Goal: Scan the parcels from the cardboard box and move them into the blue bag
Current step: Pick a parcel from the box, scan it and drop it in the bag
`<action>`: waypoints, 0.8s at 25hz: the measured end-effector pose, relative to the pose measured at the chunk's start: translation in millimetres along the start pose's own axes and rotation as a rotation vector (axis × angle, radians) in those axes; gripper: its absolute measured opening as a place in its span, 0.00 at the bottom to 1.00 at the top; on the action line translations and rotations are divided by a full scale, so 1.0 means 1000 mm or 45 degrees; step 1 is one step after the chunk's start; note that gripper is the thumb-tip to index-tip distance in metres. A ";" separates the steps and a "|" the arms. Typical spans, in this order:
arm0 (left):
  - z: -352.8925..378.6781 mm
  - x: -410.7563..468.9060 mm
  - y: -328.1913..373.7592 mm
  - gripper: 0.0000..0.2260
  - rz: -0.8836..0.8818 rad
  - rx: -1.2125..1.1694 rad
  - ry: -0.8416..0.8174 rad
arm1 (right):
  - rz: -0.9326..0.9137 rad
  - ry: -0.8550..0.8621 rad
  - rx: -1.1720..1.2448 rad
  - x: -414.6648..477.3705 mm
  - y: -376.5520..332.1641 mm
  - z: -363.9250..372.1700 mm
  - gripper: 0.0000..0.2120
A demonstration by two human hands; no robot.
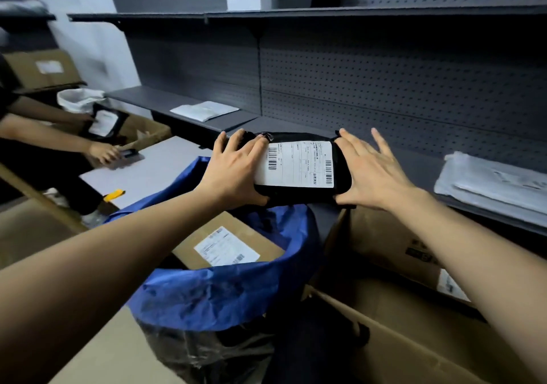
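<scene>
A black soft parcel (296,193) with a white barcode label faces up, held above the far rim of the blue bag (225,292). My left hand (233,167) grips its left end, fingers over the top and thumb underneath. My right hand (370,173) presses flat against its right end with the fingers spread and straight. Inside the blue bag lies a brown cardboard parcel (260,235) with a white label. The open cardboard box (414,339) stands at the lower right, its inside mostly hidden by my right forearm.
Dark pegboard shelving (384,82) runs behind, with pale mailers (204,110) and grey bags (491,182) on its shelf. Another person at the left (100,151) handles a parcel over a white table (142,170), where a yellow cutter (114,195) lies.
</scene>
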State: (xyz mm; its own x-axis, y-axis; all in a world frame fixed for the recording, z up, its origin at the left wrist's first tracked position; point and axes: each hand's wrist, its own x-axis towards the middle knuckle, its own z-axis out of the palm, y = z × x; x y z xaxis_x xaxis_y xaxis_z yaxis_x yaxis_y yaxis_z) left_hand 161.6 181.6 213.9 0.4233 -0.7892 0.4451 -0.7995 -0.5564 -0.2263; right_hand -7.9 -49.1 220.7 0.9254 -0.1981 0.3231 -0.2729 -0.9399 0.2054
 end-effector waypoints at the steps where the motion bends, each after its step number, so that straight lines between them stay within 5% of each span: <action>1: 0.003 -0.005 -0.015 0.53 -0.028 0.017 -0.027 | -0.032 0.003 0.016 0.013 -0.012 0.004 0.58; 9: 0.031 -0.056 -0.102 0.52 -0.179 0.091 -0.264 | -0.260 -0.055 0.098 0.086 -0.101 0.052 0.60; 20: 0.068 -0.107 -0.128 0.52 -0.267 0.181 -0.496 | -0.465 -0.297 0.194 0.118 -0.152 0.099 0.59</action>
State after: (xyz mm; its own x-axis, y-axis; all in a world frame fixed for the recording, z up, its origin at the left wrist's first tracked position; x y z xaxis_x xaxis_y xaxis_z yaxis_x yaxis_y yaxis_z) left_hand 247.2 319.8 136.4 0.7198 -0.6797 0.1413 -0.6249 -0.7230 -0.2946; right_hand 168.5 42.8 136.5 0.9930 0.1129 0.0346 0.1079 -0.9865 0.1230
